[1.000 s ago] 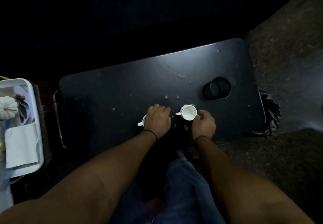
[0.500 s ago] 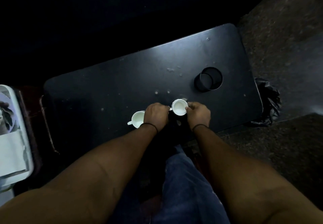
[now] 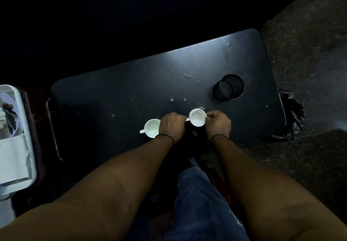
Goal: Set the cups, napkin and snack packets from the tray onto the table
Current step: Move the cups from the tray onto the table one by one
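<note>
Both hands, right hand [image 3: 217, 125] and left hand [image 3: 171, 126], pinched second cup [image 3: 197, 120] between them on table [image 3: 120, 98], first cup [image 3: 151, 128] just left; next likely napkin [image 3: 13, 158] on tray [image 3: 33, 167].

Both forearms reached forward side by side, left hand [image 3: 171, 125] knuckles-up with fingers curled, right hand [image 3: 217, 123] curled likewise, a dark band on each wrist.
</note>
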